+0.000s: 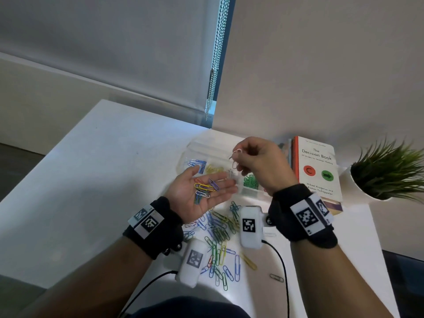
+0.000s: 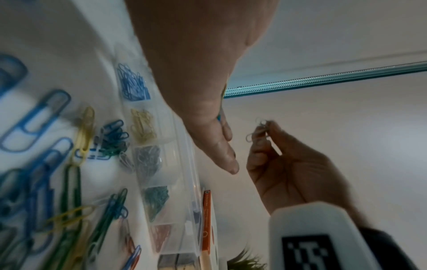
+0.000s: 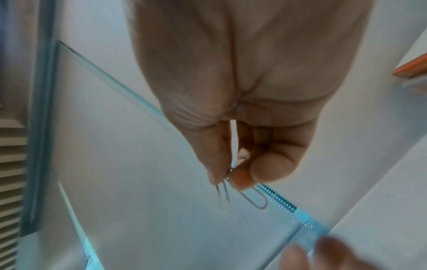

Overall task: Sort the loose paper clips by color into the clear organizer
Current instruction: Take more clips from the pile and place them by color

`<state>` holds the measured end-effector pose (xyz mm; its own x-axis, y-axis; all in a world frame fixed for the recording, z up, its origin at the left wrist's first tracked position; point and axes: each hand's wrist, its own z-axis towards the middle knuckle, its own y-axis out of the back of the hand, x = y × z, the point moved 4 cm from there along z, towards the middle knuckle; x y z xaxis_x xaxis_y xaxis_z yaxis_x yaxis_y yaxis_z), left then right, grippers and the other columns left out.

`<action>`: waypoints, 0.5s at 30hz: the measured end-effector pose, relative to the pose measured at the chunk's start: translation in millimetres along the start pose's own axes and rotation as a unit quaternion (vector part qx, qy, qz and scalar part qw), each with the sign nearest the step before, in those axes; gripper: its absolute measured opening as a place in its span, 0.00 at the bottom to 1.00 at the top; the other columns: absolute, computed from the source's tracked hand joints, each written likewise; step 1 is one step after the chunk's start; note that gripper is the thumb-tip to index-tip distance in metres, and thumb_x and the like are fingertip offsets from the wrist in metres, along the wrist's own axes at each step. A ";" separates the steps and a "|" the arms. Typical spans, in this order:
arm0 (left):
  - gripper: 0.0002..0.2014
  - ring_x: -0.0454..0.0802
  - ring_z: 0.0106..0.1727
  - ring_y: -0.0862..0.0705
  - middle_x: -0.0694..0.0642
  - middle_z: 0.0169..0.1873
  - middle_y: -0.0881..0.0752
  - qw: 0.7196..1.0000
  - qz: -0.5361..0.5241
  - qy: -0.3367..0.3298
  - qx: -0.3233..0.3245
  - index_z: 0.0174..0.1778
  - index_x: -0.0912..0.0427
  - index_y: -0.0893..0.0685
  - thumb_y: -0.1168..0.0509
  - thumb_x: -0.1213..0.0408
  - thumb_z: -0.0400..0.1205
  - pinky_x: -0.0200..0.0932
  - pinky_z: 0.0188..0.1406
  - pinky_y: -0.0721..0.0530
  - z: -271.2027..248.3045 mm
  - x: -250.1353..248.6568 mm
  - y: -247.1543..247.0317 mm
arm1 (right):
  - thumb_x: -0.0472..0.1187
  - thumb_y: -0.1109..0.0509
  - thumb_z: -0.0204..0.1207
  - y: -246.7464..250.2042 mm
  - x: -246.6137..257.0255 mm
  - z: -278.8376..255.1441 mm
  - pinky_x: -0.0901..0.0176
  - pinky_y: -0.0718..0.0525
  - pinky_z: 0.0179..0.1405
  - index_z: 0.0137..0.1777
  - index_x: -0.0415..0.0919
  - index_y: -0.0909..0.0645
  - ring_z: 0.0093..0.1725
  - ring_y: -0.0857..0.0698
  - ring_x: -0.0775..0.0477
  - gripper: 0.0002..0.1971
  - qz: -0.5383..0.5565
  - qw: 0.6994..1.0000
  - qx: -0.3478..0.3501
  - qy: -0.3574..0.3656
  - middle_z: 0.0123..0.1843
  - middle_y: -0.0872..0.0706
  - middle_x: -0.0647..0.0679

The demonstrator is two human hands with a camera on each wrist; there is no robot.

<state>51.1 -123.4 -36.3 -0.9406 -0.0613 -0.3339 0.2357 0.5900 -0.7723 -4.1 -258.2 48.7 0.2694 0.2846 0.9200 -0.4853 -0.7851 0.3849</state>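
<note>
My left hand (image 1: 202, 191) lies palm up above the table, fingers straight, carrying several mixed clips (image 1: 205, 188) in yellow, blue, red and white. My right hand (image 1: 254, 161) is raised above the clear organizer (image 1: 195, 149) and pinches silver clips (image 1: 235, 160) between thumb and fingertips; the right wrist view shows those silver clips (image 3: 242, 193) dangling. The organizer (image 2: 184, 164) has separate compartments of blue (image 2: 131, 84), yellow (image 2: 142, 126), silver (image 2: 148, 160), green (image 2: 156, 201) and red clips (image 2: 161, 235). A loose pile of clips (image 1: 220, 235) lies on the white table (image 1: 91, 180) under my wrists.
A stack of books (image 1: 317, 168) stands right of the organizer, and a potted plant (image 1: 387, 173) sits further right. A blind with a bead chain (image 1: 214, 65) hangs behind the table. Cables (image 1: 282, 271) run from the wrist cameras across the table's near edge.
</note>
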 end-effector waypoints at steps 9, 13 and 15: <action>0.30 0.70 0.53 0.12 0.76 0.59 0.16 0.998 -0.038 -0.036 -0.022 0.61 0.75 0.19 0.53 0.49 0.87 0.60 0.56 0.16 0.3 -9.7 15.9 | 0.30 0.28 0.73 5.0 -43.7 23.9 0.55 0.19 0.28 0.37 0.33 0.22 0.25 0.19 0.50 0.06 -0.058 0.994 -0.049 -0.079 0.29 0.17 0.41; 0.29 0.71 0.53 0.12 0.76 0.59 0.16 0.998 -0.040 -0.042 -0.024 0.62 0.75 0.20 0.53 0.50 0.87 0.59 0.61 0.18 0.6 -12.0 13.1 | 0.31 0.27 0.71 -10.2 -68.9 28.8 0.44 0.13 0.36 0.34 0.37 0.20 0.26 0.17 0.44 0.07 -0.115 0.985 -0.019 -0.127 0.28 0.15 0.42; 0.29 0.72 0.54 0.13 0.76 0.60 0.17 0.998 -0.043 -0.043 -0.022 0.64 0.75 0.21 0.53 0.51 0.87 0.59 0.61 0.19 0.0 -12.5 11.1 | 0.32 0.26 0.72 -11.0 -70.9 28.3 0.47 0.12 0.38 0.40 0.36 0.18 0.27 0.16 0.45 0.03 -0.131 0.982 -0.021 -0.133 0.32 0.14 0.42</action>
<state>65.5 -116.0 -40.7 -0.9321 -0.1816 -0.3133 0.1416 0.6135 -0.7769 5.7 -285.3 -22.9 0.5950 0.3160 0.7390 -0.4020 -0.6793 0.6140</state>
